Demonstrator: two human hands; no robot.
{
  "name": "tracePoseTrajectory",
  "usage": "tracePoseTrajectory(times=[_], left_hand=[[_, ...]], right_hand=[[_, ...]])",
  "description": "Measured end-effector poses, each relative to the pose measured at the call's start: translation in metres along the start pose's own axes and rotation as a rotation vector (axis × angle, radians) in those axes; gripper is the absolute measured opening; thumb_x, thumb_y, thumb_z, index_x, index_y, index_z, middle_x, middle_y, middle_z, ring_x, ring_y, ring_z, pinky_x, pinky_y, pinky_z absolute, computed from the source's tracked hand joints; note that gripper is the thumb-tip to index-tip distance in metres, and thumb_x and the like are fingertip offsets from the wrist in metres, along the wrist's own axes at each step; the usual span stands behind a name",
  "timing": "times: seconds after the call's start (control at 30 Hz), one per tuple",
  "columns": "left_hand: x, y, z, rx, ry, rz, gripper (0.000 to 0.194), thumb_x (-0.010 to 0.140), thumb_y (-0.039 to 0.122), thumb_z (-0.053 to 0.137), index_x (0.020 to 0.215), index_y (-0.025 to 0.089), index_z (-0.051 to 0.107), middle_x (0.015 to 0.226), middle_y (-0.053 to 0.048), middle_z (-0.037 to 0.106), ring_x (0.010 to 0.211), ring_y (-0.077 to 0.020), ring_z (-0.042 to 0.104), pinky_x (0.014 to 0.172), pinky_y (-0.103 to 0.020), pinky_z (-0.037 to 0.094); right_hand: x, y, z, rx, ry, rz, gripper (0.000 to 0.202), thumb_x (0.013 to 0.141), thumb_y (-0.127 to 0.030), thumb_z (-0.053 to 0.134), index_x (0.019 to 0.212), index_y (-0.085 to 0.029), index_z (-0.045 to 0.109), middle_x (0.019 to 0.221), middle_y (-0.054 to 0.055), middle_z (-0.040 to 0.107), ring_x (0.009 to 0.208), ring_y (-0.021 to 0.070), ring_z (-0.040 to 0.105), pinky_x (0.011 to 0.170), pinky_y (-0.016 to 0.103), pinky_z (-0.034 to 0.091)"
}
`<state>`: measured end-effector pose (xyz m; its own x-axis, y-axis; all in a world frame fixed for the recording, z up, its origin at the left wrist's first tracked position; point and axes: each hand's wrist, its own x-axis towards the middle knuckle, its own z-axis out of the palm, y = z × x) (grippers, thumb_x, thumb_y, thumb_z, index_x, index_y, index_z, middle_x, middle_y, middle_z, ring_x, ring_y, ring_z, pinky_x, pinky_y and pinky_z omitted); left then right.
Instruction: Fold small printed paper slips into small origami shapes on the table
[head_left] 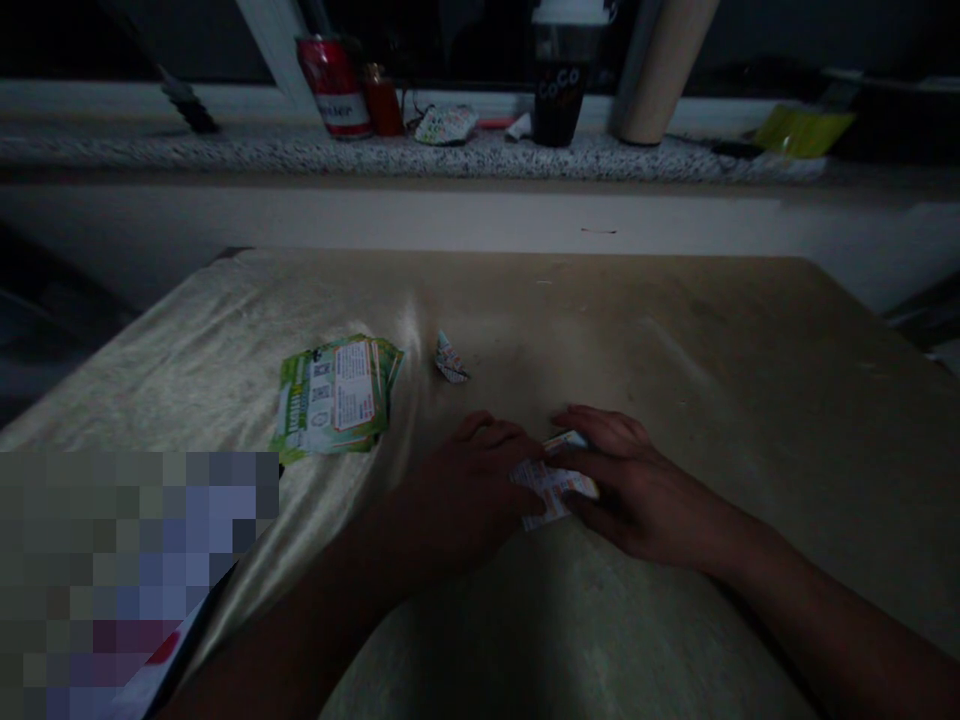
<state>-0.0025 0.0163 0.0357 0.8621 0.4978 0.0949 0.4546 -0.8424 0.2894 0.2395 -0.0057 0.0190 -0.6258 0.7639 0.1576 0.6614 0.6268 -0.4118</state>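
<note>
A small piece of printed paper (553,484), white with orange and blue marks, lies on the table between my hands. From the left, my left hand (487,480) covers its edge, with the fingers curled and the thumb on the paper. My right hand (622,480) grips the opposite side, its index finger lying across the top and its thumb at the lower edge. Parts of the paper are hidden under the fingers. Beyond my left hand stands a small folded paper piece (450,360) with a pointed top.
Green printed leaflets (334,395) lie stacked on the cloth-covered table (712,340) at left. A blurred-out object (135,590) fills the lower left corner. On the stone windowsill (247,155) stand a red can (334,85), a dark cup (559,85) and a cardboard tube (664,75).
</note>
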Motion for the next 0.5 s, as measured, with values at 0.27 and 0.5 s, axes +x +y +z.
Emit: tracePoseTrajectory(times=[0.27,0.5], left_hand=[[-0.0010,0.0019,-0.0026,0.015,-0.028,-0.015,0.023,0.085,0.023,0.070,0.106,0.030,0.074,0.121,-0.007,0.064,0.119,-0.0285,0.052,0.105,-0.049,0.033],[-0.0013,0.0016,-0.0043,-0.016,-0.042,-0.026,0.018,0.090,0.027,0.063,0.105,0.027,0.072,0.110,-0.006,0.066,0.113,-0.0270,0.054,0.104,-0.049,0.033]], right_hand=[[0.0003,-0.0035,0.0025,0.002,-0.034,0.041,0.044,0.086,-0.024,0.064,0.130,-0.024,0.061,0.148,0.013,0.045,0.141,0.0317,0.038,0.113,0.052,0.035],[0.0000,-0.0029,0.0034,0.020,-0.022,0.046,0.043,0.084,-0.024,0.066,0.127,-0.024,0.062,0.145,0.014,0.048,0.139,0.0332,0.040,0.111,0.054,0.037]])
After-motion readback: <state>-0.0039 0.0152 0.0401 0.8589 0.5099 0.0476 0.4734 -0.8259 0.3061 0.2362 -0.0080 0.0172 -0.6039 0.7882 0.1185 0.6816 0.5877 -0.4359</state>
